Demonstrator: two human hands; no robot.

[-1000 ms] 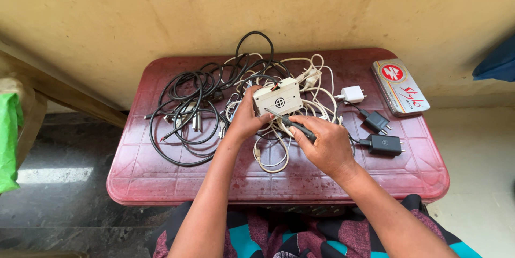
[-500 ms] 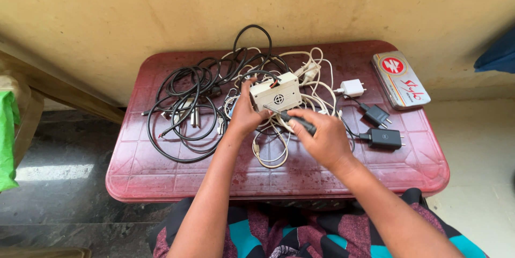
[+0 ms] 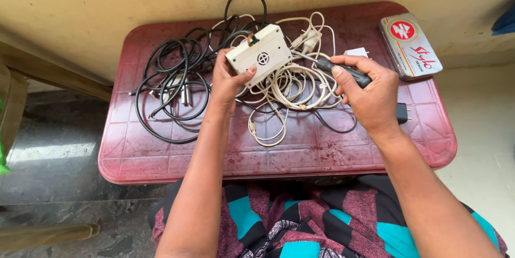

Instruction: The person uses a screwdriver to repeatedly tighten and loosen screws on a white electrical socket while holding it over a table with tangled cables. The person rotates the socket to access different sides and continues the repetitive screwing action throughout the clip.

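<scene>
- Since the earlier views, the right hand (image 3: 370, 97) has come up off the pile of cords and now grasps a black-handled screwdriver (image 3: 343, 73), its thin shaft pointing left toward the box.
- The left hand (image 3: 228, 78) has kept its grip on the cream plastic box (image 3: 260, 54), but holds it higher and more tilted, with the broad face turned toward the camera.
- Judged from this, the work has moved from picking up the tool to bringing its tip to the box; whether the tip touches the box cannot be told.
- The box is rectangular, off-white and slightly scuffed, with a small round fitting in the middle of its face and something dark at its far upper corner. It sits above the middle of the table, over the white cords.
- White cords (image 3: 292, 89) lie tangled under and between the hands; black cables (image 3: 171, 83) coil to the left.
- A flat metal tin (image 3: 410, 46) with a red mark rests at the far right of the dark red plastic table (image 3: 322, 153).
- A black plug adapter (image 3: 402, 113) shows just past the right hand.
</scene>
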